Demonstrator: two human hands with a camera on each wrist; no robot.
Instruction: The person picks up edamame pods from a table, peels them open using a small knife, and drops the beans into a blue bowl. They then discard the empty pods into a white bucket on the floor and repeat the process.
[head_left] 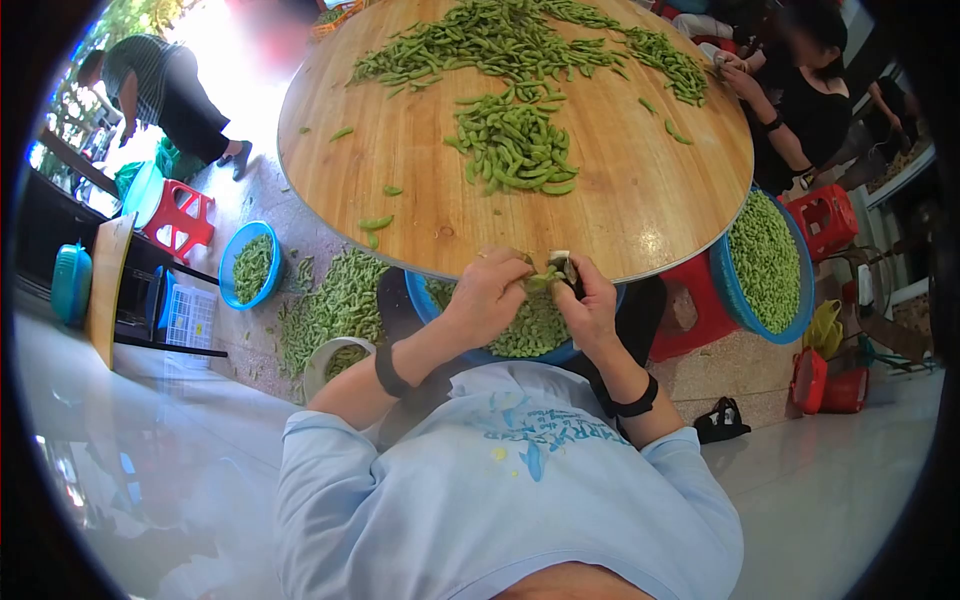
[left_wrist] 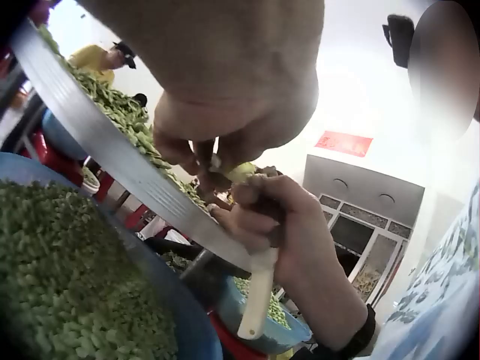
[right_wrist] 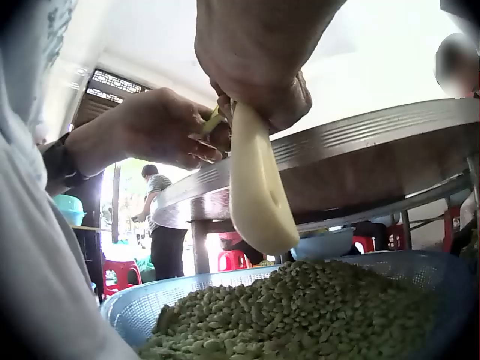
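Note:
Over the near edge of the round wooden table, my left hand pinches a green bean pod between thumb and fingers. My right hand meets it at the pod and grips a tool by its smooth cream-white handle. The handle points down out of the fist; the tool's other end is hidden by the fingers. Directly below both hands sits a blue basket filled with shelled green beans.
Piled pods lie on the round table. On the floor at left are loose pods and a blue basin. At right stands another basin beside red stools. A person works across the table's right side.

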